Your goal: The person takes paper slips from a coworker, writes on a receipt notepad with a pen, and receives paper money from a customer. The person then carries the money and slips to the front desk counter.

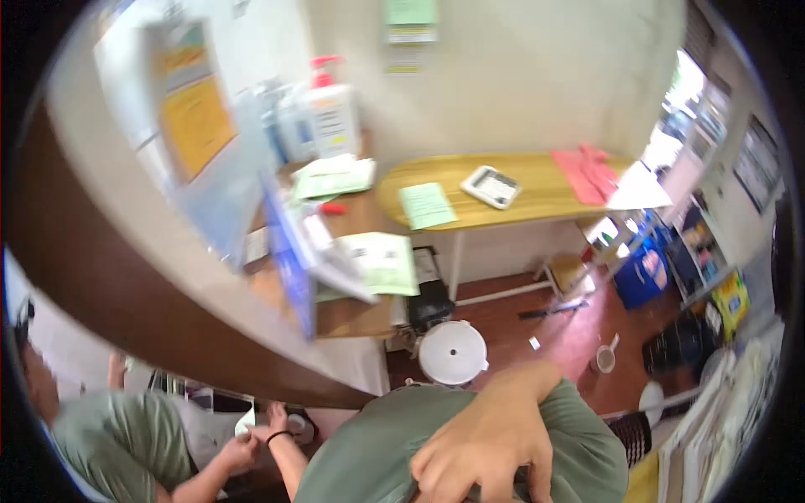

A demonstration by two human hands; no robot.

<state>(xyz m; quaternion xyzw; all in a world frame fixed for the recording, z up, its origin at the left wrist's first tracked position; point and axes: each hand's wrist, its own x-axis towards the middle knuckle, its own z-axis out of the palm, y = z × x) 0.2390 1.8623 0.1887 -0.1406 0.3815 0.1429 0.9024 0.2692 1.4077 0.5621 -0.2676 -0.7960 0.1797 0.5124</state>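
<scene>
At the bottom centre, my right hand [490,436] lies against my green shirt [369,440], its fingers curled over something dark that I cannot make out. To the lower left is my left hand [275,426], with a dark band at the wrist. Its fingers close on the edge of a small pale paper slip [245,422]. A co-worker's hand [239,453] is right beside the slip; this person also wears a green shirt [126,436].
A brown curved edge [210,344] crosses the left side. Papers [381,260], a blue folder [289,260] and a pump bottle [333,117] stand on a desk. Beyond are a wooden board [520,210], a scale [491,187] and a white-lidded bin [453,352].
</scene>
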